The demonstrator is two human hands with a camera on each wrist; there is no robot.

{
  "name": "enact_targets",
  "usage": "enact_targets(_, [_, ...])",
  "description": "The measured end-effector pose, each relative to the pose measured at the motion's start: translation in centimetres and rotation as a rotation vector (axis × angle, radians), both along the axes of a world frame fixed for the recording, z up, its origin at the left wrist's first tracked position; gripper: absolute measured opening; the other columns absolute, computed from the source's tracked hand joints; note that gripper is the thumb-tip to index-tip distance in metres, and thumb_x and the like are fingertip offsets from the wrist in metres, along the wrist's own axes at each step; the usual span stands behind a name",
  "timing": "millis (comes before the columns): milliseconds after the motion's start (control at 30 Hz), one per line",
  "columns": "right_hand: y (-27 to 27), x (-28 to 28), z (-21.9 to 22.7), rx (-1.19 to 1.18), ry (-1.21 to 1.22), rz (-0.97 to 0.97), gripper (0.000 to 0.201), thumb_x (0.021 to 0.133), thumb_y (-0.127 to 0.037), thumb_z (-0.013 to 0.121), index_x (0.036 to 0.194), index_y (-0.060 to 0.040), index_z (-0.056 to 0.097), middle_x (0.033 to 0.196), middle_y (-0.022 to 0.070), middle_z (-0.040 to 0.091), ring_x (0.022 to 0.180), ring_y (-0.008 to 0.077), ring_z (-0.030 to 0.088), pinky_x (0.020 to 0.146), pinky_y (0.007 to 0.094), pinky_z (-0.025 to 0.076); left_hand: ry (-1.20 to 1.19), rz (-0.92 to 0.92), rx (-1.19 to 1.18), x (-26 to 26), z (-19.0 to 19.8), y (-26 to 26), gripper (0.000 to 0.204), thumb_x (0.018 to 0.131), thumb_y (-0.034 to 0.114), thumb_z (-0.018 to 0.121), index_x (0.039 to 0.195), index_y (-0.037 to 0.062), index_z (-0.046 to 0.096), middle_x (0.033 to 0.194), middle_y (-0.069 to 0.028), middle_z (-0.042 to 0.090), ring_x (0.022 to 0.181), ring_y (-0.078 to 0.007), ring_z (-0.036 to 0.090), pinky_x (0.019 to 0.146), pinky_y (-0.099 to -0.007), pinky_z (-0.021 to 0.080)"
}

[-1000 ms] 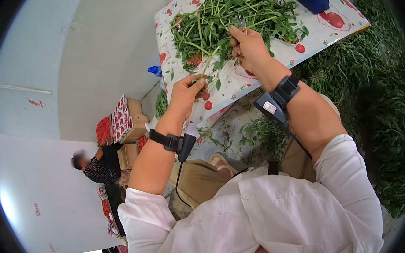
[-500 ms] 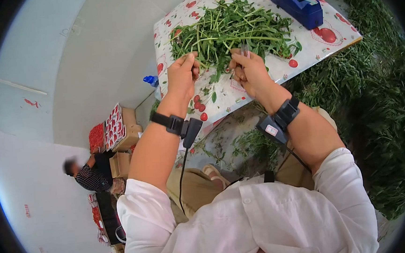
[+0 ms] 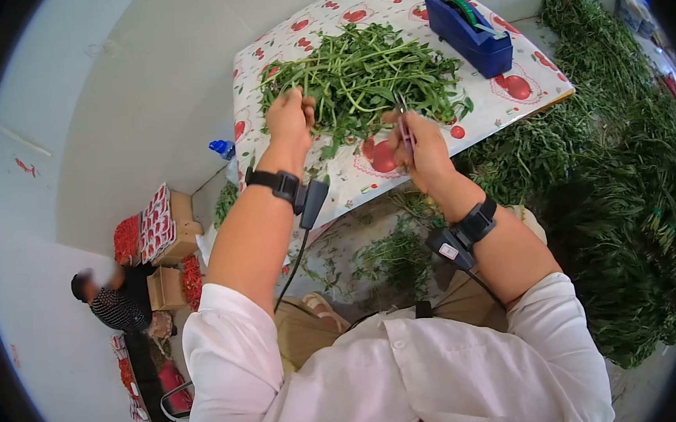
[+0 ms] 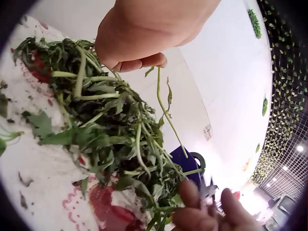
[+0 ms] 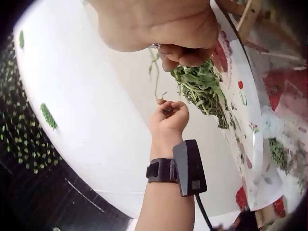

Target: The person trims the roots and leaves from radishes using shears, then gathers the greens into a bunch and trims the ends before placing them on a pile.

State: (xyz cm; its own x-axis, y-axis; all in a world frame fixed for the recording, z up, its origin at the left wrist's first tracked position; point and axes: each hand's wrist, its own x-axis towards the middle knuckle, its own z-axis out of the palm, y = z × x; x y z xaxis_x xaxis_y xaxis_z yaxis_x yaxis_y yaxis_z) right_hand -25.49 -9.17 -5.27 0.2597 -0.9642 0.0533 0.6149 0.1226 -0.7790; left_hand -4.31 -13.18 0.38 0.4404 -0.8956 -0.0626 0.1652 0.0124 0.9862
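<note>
My left hand [image 3: 288, 122] hovers at the left side of a heap of leafy green stems [image 3: 367, 72] on the table. In the left wrist view its fingertips pinch one thin green stem [image 4: 162, 103] that hangs down with a small leaf. Near the front of the heap, my right hand [image 3: 427, 146] holds small scissors [image 3: 404, 124] with a pinkish handle. Their metal blades [image 4: 208, 189] point up and stand apart in the left wrist view. The right wrist view shows the left hand beyond the right one.
A blue tape dispenser [image 3: 471, 35] stands right of the heap on the flowered tablecloth [image 3: 310, 36]. Large piles of cut greens [image 3: 623, 246] cover the floor at the right. Another person [image 3: 113, 301] sits at the left beside cardboard boxes [image 3: 179, 234] and red goods [image 3: 127, 240].
My left hand has moved from the front of the table up to the heap's left side. The right hand has drawn back from the heap, scissors still in it. The view has shifted.
</note>
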Motion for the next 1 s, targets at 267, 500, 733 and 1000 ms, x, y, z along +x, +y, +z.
enact_targets(267, [-5.5,-8.1,-0.6,-0.638,1.331,-0.892,0.032,0.082,-0.011,0.049,0.11,0.0024,0.052,0.093,0.0186,0.053,0.084,0.0327,0.056,0.071,0.0397,0.046,-0.134,-0.157,-0.039,0.7,-2.5,8.3,0.019,0.085,0.009,0.052,0.102,-0.0004,0.054,0.064,-0.0043,0.052,0.05,-0.0092,0.044,0.046,-0.0227,0.035])
enact_targets(500, [-7.4,-10.4,-1.9,-0.619,1.511,-0.954,0.042,0.075,-0.007,0.054,0.115,0.002,0.048,0.1,0.0194,0.052,0.092,0.0361,0.052,0.079,0.0406,0.043,-0.074,-0.382,-0.175,0.9,0.9,19.6,0.014,0.081,0.002,0.056,0.094,-0.003,0.058,0.064,-0.0051,0.054,0.055,-0.0102,0.048,0.052,-0.0227,0.04])
enact_targets(733, [-8.2,-11.4,-3.3,-0.761,1.614,-0.965,0.038,0.073,-0.008,0.057,0.11,-0.0003,0.053,0.106,0.0182,0.054,0.097,0.0336,0.05,0.084,0.0406,0.039,0.023,-0.546,-0.269,0.7,2.1,29.7,0.022,0.078,0.001,0.06,0.099,-0.0039,0.059,0.08,-0.0131,0.062,0.066,-0.0169,0.059,0.063,-0.0291,0.05])
enact_targets(1000, [4.4,-2.8,3.7,-0.857,0.931,-0.289,0.025,0.08,-0.019,0.059,0.1,-0.0034,0.06,0.101,0.0135,0.059,0.097,0.0263,0.054,0.086,0.0366,0.04,-0.314,-0.512,-0.194,-0.1,2.8,33.1,0.019,0.08,0.002,0.056,0.098,-0.0029,0.062,0.082,-0.0068,0.06,0.072,-0.0118,0.056,0.065,-0.0239,0.045])
